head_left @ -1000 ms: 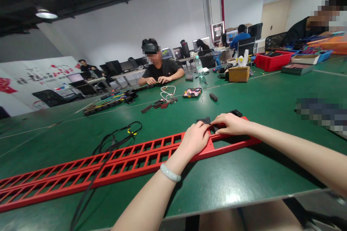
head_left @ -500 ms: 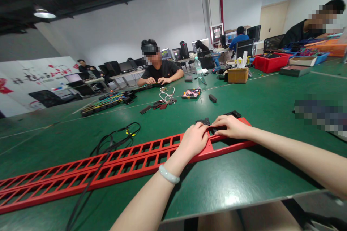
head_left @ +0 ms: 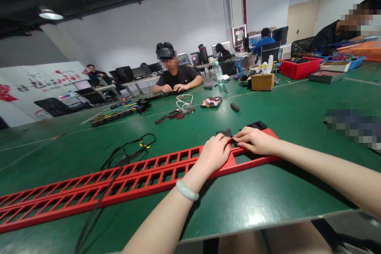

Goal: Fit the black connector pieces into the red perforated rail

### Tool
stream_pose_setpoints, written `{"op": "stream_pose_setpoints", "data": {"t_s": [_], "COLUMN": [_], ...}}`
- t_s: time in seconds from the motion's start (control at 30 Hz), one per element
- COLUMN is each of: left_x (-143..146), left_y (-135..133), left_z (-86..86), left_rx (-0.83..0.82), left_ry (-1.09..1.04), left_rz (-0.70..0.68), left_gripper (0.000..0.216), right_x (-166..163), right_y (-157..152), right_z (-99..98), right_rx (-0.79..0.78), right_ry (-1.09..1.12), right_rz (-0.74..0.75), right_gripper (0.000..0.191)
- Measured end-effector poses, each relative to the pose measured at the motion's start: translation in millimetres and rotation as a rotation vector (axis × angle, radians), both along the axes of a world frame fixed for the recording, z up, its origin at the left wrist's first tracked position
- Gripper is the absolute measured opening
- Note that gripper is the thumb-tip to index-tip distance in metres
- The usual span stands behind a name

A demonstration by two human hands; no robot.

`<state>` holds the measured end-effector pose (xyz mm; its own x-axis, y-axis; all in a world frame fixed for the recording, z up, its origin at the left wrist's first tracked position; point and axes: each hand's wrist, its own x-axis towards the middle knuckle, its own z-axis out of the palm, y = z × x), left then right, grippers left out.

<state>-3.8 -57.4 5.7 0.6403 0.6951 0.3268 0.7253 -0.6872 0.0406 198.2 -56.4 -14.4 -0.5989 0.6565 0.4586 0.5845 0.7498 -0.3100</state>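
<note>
A long red frame with two rows of ladder-like openings lies slantwise across the green table. Over its right end rests my left hand, fingers bent and drawn together, a pale bangle on its wrist. My right hand comes in from the right with fingers curled towards the left fingertips. Between them the fingertips meet at an opening in the frame; what they pinch is too small and covered to make out. Just behind the left fingers lies a black piece. A black block shows behind my right hand.
A black cable crosses the frame and loops behind it. Farther back are a parts tray, a small dark block, a bottle, a tissue box and a red bin. Opposite sits a co-worker.
The view has shifted slightly. My right fingers have flattened and closed a little over the frame's opening; my left hand stays in nearly the same place.
</note>
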Motion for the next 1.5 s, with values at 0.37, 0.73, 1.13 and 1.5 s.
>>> {"op": "stream_pose_setpoints", "data": {"t_s": [0.37,0.73,1.13,1.5], "left_x": [-1,-2,-1,-2], "left_y": [-1,-3,-3,-2], "left_z": [0.9,-0.6,-0.4,0.1], "left_rx": [-0.007,-0.021,-0.007,-0.009], "left_ry": [-0.012,-0.018,-0.003,-0.009], "left_rz": [0.008,0.029,0.026,0.021], "left_gripper": [0.026,0.025,0.025,0.025], "right_x": [-8,-15,4,24], "right_y": [21,79,49,1], "right_z": [16.7,15.6,17.6,3.6], "right_rx": [0.011,-0.2,-0.21,-0.056], "right_ry": [-0.015,-0.232,-0.067,0.169], "right_rz": [-0.163,-0.143,-0.233,-0.082], "right_gripper": [0.034,0.047,0.043,0.042]}}
